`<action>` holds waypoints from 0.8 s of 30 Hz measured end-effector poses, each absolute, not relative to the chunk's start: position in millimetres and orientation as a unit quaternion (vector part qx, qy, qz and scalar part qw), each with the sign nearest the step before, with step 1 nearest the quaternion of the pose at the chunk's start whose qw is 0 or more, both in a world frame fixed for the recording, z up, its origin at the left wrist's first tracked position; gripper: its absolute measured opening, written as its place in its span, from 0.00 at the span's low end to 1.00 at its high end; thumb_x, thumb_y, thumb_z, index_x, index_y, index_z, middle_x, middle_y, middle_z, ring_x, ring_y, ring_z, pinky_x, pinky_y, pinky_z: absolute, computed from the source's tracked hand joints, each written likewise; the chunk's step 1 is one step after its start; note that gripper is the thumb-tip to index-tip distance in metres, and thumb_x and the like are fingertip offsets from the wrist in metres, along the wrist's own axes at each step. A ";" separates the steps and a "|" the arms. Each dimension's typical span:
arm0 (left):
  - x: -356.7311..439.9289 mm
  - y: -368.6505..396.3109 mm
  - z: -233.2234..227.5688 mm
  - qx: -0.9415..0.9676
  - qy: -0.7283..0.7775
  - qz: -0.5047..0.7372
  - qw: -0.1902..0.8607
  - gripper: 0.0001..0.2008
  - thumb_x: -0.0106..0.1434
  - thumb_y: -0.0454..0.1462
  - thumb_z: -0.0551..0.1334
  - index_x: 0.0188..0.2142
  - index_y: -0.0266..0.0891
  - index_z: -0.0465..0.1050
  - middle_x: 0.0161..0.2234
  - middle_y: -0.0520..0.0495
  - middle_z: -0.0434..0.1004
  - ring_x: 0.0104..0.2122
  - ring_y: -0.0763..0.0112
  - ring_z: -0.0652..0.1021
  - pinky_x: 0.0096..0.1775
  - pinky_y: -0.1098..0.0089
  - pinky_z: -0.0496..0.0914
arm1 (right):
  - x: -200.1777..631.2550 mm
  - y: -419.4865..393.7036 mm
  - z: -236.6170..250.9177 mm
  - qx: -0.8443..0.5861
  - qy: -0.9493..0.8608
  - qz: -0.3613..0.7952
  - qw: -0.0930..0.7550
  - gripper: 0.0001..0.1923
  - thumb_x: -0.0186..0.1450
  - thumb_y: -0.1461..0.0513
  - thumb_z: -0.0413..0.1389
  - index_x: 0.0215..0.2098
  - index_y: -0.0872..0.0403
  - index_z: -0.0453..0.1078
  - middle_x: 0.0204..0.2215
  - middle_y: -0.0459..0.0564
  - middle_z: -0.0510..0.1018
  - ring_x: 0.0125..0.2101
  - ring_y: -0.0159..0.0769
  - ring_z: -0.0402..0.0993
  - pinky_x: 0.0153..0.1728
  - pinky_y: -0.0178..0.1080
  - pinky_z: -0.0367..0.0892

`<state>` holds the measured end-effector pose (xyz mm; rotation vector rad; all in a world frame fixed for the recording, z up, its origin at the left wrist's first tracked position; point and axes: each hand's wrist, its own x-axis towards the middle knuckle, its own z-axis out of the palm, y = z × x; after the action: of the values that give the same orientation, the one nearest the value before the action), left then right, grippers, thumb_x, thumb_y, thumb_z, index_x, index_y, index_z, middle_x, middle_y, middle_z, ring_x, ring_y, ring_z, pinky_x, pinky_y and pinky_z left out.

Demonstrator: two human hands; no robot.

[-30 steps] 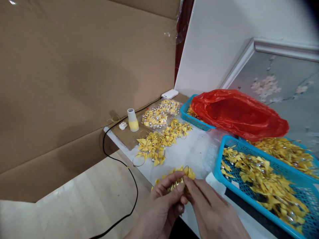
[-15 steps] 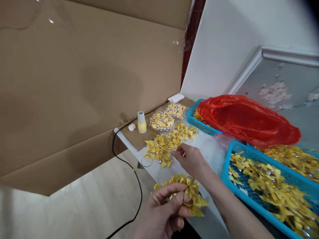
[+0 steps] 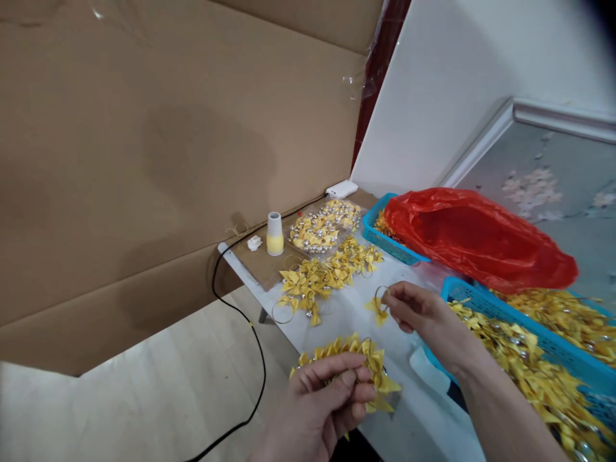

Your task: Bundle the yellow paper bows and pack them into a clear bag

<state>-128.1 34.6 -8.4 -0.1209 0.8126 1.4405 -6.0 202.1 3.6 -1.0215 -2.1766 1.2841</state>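
My left hand (image 3: 320, 404), lower middle, is closed around a bunch of yellow ribbon bows (image 3: 385, 384); its fingertips press together and hide part of the bunch. To the right, above the table, my right hand (image 3: 428, 317) pinches the thin gold loop of a single yellow ribbon bow (image 3: 376, 312), which dangles from the fingertips. Beyond both hands lies a loose pile of yellow ribbon bows (image 3: 312, 279) with small silvery beads and gold loops.
Behind the pile are clear bags of beaded bows (image 3: 314, 234), a thread cone (image 3: 274, 234) and a white device (image 3: 341, 188). A blue basket (image 3: 539, 337) of bows and a red plastic bag (image 3: 481, 237) stand right. A black cable (image 3: 255, 372) hangs over the table's left edge.
My right hand has moved from the pile to the right, bringing one yellow ribbon bow by its loop. My left hand stays nearly in place, still holding the bunch.
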 end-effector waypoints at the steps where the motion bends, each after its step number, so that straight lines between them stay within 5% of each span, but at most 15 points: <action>1: -127.8 35.8 -8.2 -0.055 0.364 0.640 0.674 0.09 0.50 0.29 0.72 0.33 0.29 0.81 0.29 0.43 0.82 0.25 0.76 0.79 0.27 0.80 0.74 | 1.1 199.9 6.0 -0.366 -0.780 0.462 0.210 0.15 0.65 0.51 0.51 0.30 0.54 0.64 0.19 0.39 0.61 0.19 0.27 0.56 0.19 0.31 0.55; 7: -127.5 40.3 -7.6 -0.036 0.378 0.646 0.662 0.09 0.52 0.29 0.70 0.35 0.29 0.81 0.32 0.43 0.81 0.24 0.80 0.75 0.25 0.82 0.71 | 39.1 173.3 31.5 -0.315 -0.888 0.297 0.156 0.08 0.70 0.60 0.47 0.37 0.49 0.67 0.33 0.45 0.73 0.33 0.33 0.71 0.34 0.35 0.66; 13: -123.1 40.0 -9.2 -0.002 0.389 0.638 0.665 0.10 0.51 0.32 0.72 0.35 0.33 0.81 0.33 0.45 0.80 0.20 0.84 0.70 0.22 0.82 0.66 | 44.2 154.5 56.3 -0.151 -0.972 0.177 0.027 0.19 0.61 0.75 0.48 0.39 0.46 0.68 0.36 0.43 0.74 0.38 0.34 0.72 0.38 0.36 0.69; 17: -118.4 38.7 -9.8 0.027 0.402 0.613 0.679 0.12 0.51 0.35 0.72 0.35 0.33 0.81 0.22 0.50 0.75 0.19 0.82 0.70 0.23 0.81 0.65 | 29.1 153.1 51.2 -0.124 -0.985 0.119 0.006 0.23 0.56 0.78 0.50 0.41 0.48 0.68 0.37 0.44 0.74 0.41 0.38 0.71 0.44 0.43 0.68; 24: -115.4 38.6 -10.8 0.055 0.395 0.609 0.685 0.11 0.51 0.36 0.73 0.35 0.37 0.80 0.22 0.52 0.73 0.19 0.84 0.70 0.22 0.82 0.63 | 3.4 147.4 44.3 -0.062 -0.997 -0.010 0.039 0.09 0.59 0.70 0.58 0.35 0.53 0.68 0.31 0.47 0.74 0.34 0.42 0.69 0.34 0.44 0.65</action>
<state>-115.4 38.6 -10.8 0.1229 0.8853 1.3649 3.4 147.4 44.3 -0.1893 -3.0573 -0.0293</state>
